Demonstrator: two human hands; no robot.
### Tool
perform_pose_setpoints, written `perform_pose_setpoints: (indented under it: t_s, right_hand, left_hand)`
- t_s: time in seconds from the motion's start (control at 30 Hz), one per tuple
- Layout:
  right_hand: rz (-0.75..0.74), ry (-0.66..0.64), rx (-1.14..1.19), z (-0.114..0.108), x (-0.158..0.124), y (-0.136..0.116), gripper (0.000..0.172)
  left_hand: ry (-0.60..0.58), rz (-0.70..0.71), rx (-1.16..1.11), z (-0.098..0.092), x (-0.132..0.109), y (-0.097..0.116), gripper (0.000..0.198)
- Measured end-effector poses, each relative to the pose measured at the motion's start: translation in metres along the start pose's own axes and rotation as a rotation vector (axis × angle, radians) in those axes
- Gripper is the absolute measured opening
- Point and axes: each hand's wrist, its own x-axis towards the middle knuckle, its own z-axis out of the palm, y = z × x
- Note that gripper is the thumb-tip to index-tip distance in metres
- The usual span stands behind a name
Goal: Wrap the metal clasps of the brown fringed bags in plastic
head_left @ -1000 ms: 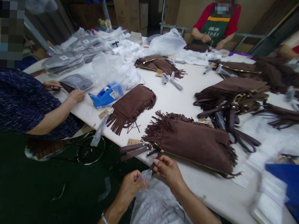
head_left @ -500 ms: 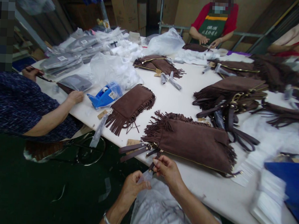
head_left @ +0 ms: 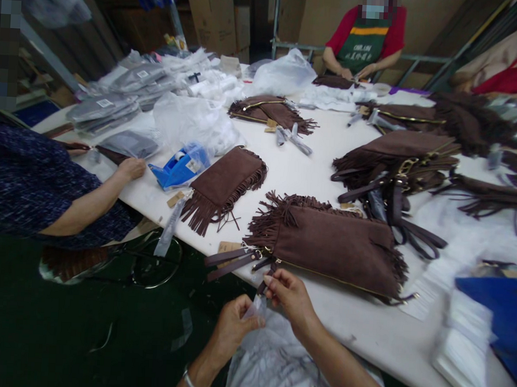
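Observation:
A dark brown fringed bag [head_left: 338, 247] lies at the table's front edge, its gold zipper side toward me. From its left corner a dark strap [head_left: 268, 282] hangs over the edge, pinched between the fingers of my right hand [head_left: 291, 299]. Just left of it, my left hand [head_left: 236, 325] is closed on a small clear plastic sleeve [head_left: 257, 310] at the strap's lower end. A brown wrist strap [head_left: 231, 260] and a tan paper tag [head_left: 229, 247] lie at the same corner of the bag. White patterned cloth [head_left: 275, 362] shows beneath my hands.
A second fringed bag [head_left: 227, 177] lies beside a blue tape dispenser [head_left: 179, 167]. More brown bags [head_left: 394, 154] are piled at right, near a blue folder [head_left: 495, 310] and white papers [head_left: 465, 337]. Co-workers sit at the left [head_left: 80, 207] and across the table [head_left: 364, 43].
My hands stay nearly in place, with the left moving slightly right on the plastic sleeve. At left, a co-worker's farther hand has drawn back toward their body.

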Motion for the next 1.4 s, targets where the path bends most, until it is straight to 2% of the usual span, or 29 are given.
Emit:
perform_pose_setpoints:
  t_s: [0.2, 0.37, 0.57, 0.63, 0.8, 0.97, 1.17, 1.4]
  right_hand:
    - [0.021, -0.002, 0.013, 0.002, -0.002, -0.002, 0.042]
    - [-0.001, 0.023, -0.088, -0.004, 0.004, 0.005, 0.041]
    - [-0.09, 0.023, -0.161, -0.009, 0.009, 0.007, 0.039]
    - [-0.074, 0.004, -0.149, -0.009, 0.007, 0.003, 0.041]
    - [-0.007, -0.05, -0.151, -0.012, 0.011, 0.003, 0.044]
    - [0.025, -0.127, -0.069, -0.014, 0.014, 0.004, 0.044]
    - [-0.037, -0.024, 0.061, 0.004, 0.0, -0.011, 0.04]
    - [-0.083, 0.028, 0.086, 0.011, 0.0, -0.007, 0.034]
  left_hand:
    - [0.078, 0.022, 0.004, 0.008, 0.003, -0.004, 0.034]
    - [0.062, 0.037, -0.013, 0.012, -0.004, 0.005, 0.028]
    - [0.074, 0.004, -0.064, 0.007, -0.005, 0.006, 0.03]
    - [0.057, -0.007, -0.1, 0.007, -0.006, 0.007, 0.033]
    - [-0.072, -0.046, -0.207, 0.007, 0.004, -0.002, 0.046]
    - [0.038, -0.058, -0.224, -0.001, 0.007, -0.002, 0.047]
    - [0.119, -0.042, -0.16, -0.001, -0.008, 0.017, 0.039]
    - [0.151, -0.038, -0.16, 0.001, -0.013, 0.018, 0.039]
